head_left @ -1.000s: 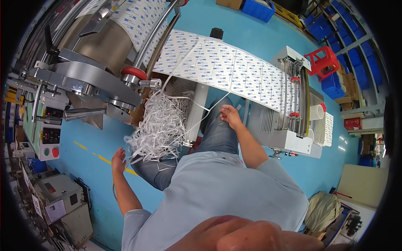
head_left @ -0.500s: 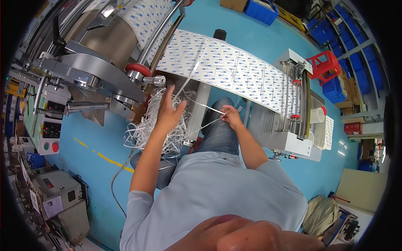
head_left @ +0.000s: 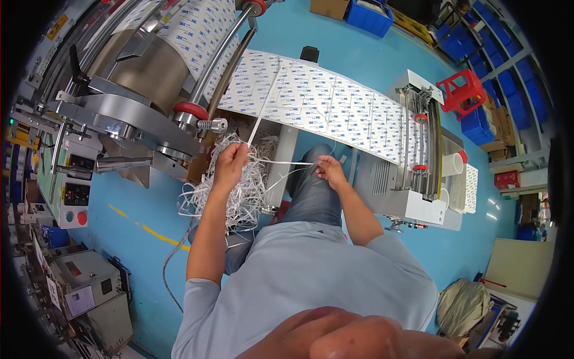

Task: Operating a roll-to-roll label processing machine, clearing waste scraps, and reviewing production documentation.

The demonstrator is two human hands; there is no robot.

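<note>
My left hand (head_left: 231, 164) is closed on a narrow white strip (head_left: 256, 128) that runs down from the printed white sheet web (head_left: 317, 90). The strip stretches across to my right hand (head_left: 330, 170), whose fingers pinch it above my right thigh. Between the hands it hangs nearly level and taut. Around and below my left hand lies a tangled heap of white waste strips (head_left: 242, 203). The web, with a repeated blue print, spans between two machine parts in front of me.
At the left stands a machine with a large metal roller (head_left: 134, 66) and a red-ringed shaft (head_left: 191, 112). A second roller unit (head_left: 412, 197) is on the right. Farther off are a red stool (head_left: 460, 93), blue bins (head_left: 368, 18) and a shelf rack. A cable (head_left: 167, 269) lies on the floor.
My left hand, open beside the strip before, has lowered slightly and closed on it. The strip between my hands is now straighter. My right hand has hardly moved.
</note>
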